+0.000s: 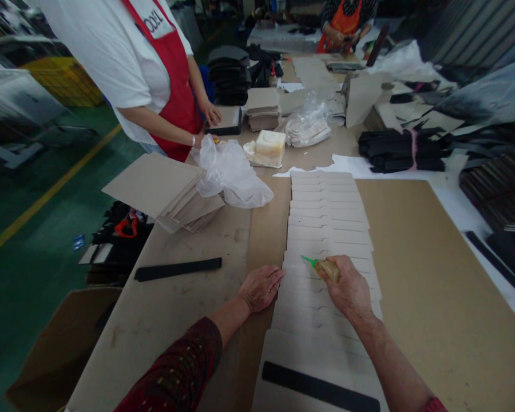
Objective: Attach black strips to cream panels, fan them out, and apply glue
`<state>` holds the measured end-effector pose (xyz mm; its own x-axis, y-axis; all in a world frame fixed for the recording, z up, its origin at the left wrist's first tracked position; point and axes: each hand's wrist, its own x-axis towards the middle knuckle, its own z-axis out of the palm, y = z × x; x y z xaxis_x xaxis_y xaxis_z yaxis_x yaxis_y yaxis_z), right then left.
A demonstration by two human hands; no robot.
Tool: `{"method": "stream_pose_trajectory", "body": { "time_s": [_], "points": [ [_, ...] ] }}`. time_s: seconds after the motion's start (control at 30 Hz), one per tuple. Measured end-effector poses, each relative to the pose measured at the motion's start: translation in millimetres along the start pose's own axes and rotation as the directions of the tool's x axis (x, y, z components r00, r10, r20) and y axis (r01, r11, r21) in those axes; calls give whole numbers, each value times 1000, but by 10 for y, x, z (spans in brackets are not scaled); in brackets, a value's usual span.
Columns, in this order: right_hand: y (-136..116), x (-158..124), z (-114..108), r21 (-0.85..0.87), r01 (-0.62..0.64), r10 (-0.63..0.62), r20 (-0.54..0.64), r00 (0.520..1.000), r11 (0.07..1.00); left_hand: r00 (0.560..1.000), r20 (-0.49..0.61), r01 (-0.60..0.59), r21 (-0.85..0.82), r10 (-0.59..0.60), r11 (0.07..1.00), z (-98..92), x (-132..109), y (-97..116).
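My right hand (351, 289) grips a small squeeze bottle (329, 269) of amber-coloured stuff, probably glue. Its thin green nozzle (309, 261) points left, over a long row of overlapping grey-beige boards (317, 306). My left hand (261, 288) lies flat, fingers stretched out, against the left edge of that row. Across the nearest board rests a black strip (320, 386). Another black strip (178, 269) lies on the table, left of my left hand.
Beyond my left hand are a stack of loose boards (154, 183) and a crumpled plastic bag (234, 174). A co-worker in a red apron (175, 80) handles a board at the far left. A tied black bundle (401, 150) lies at the right; a second person stands at the back.
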<state>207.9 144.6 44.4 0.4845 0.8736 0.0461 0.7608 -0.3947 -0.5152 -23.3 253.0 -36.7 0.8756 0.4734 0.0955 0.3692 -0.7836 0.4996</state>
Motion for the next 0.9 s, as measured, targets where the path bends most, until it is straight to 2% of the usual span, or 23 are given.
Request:
{"method": "stream_pose_trajectory", "body": {
  "time_s": [0.23, 0.53, 0.9],
  "points": [
    [10, 22, -38, -7, 22, -22, 23, 999, 1000, 1000, -13, 1, 20, -1, 1000, 15, -6, 1],
    [223, -13, -152, -43, 7, -8, -20, 1000, 999, 1000, 19, 21, 43, -22, 999, 31, -1, -15],
    [474, -5, -279, -49, -28, 24, -71, 997, 998, 1000, 0, 12, 26, -12, 1000, 31, 6, -16]
  ]
}}
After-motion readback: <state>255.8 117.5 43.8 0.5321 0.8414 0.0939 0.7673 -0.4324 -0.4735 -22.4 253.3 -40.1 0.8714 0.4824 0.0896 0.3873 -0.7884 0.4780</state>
